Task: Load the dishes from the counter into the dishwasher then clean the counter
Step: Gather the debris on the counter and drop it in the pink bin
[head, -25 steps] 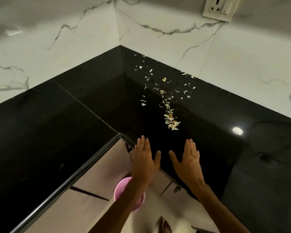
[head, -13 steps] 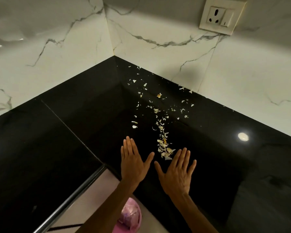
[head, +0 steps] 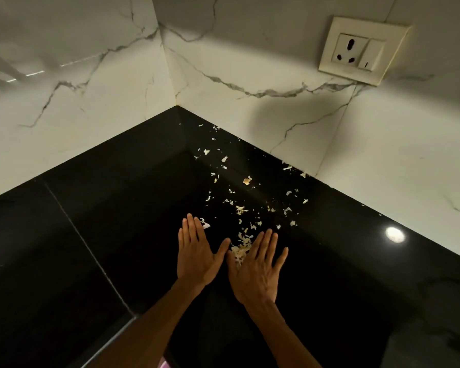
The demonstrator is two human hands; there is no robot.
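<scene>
Pale food scraps [head: 240, 209] lie scattered over the glossy black counter [head: 117, 208], trailing from the back corner toward me. A small heap of the scraps [head: 241, 251] sits between my two hands. My left hand [head: 197, 254] lies flat, palm down, fingers straight, just left of the heap. My right hand [head: 258, 269] is flat too, fingers spread, its thumb side touching the heap. Neither hand holds anything. No dishes are in view.
White marble walls meet at the corner [head: 177, 104] behind the scraps. A wall socket with a switch [head: 361, 50] is at the upper right. The counter's metal front edge [head: 112, 338] runs at the lower left, with a sliver of something pink [head: 165, 363] below it.
Both hands have moved forward over the counter, from its front edge to the near end of the scrap trail. The view has shifted forward, and the pink object below has almost left it.
</scene>
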